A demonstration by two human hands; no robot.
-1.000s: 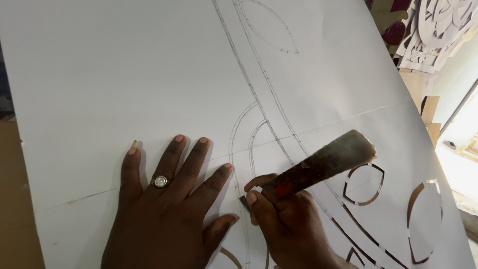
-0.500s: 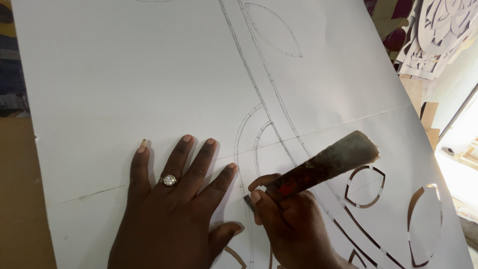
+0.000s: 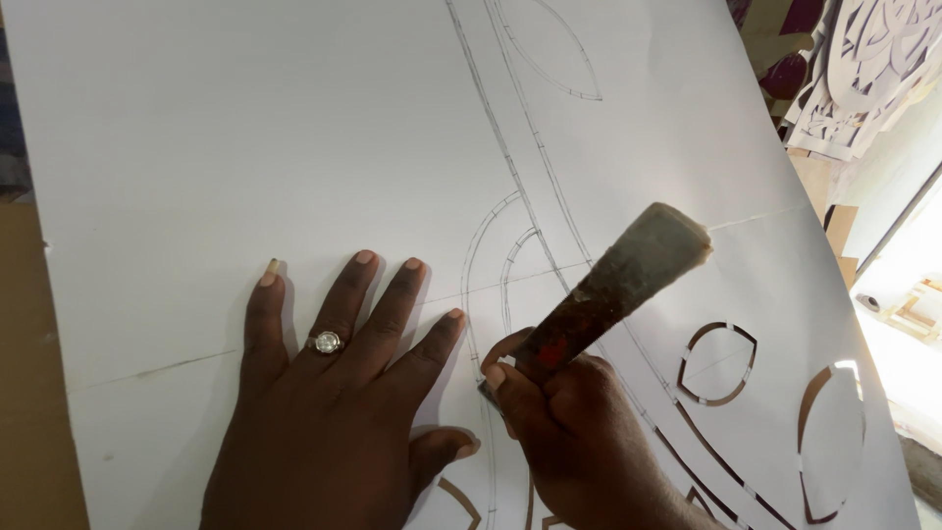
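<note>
Left hand [image 3: 334, 412] is spread flat on the white sheet [image 3: 245, 147]; right hand [image 3: 569, 432] fists a worn cutting tool [image 3: 613, 285] just beside it. Leaf-shaped cutouts [image 3: 718, 365] sit right of that.

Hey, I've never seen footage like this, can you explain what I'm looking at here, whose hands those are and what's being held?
This is one view, from a camera worn on a person's head, looking down at their own two bare hands. The left hand, wearing a ring, lies flat with fingers spread on a large white sheet. The sheet carries pencilled curves and leaf shapes, and some leaf-shaped openings are already cut near its right edge. The right hand grips a cutting tool with a thick worn handle; its tip, mostly hidden by the fingers, meets the sheet on a drawn curve. More cut white pieces are stacked at the upper right.
</note>
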